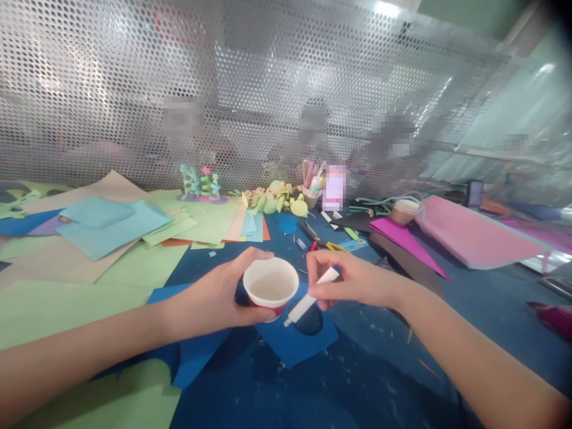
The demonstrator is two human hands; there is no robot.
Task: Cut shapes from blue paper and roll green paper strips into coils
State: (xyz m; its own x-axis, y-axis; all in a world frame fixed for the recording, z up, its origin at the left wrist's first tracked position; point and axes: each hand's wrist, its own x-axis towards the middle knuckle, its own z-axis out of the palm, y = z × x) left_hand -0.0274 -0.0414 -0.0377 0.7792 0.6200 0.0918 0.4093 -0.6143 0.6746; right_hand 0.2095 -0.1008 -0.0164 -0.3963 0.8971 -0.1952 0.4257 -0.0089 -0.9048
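Note:
My left hand (243, 289) is wrapped around a white-rimmed paper cup (270, 283) with red on its outside, and its open mouth faces up towards me. Inside, the cup is pale, and nothing in it can be made out. In my right hand (337, 277) is a white marker-like tube (308, 301) with a dark blue end, pinched between thumb and fingers. Its narrow pale tip slants down and left, close to the cup's lower right side. Below both hands lies a blue sheet (290, 345) with a rounded hole cut in it.
Green, tan and light blue sheets (114, 220) cover the left side. Further back are scissors (310, 235), yellow-green leaf shapes (277, 199), small coloured figures (201, 183) and a phone (335, 186). Pink sheets (478, 232) and another cup (406, 210) lie right. A perforated silver screen (268, 71) stands behind.

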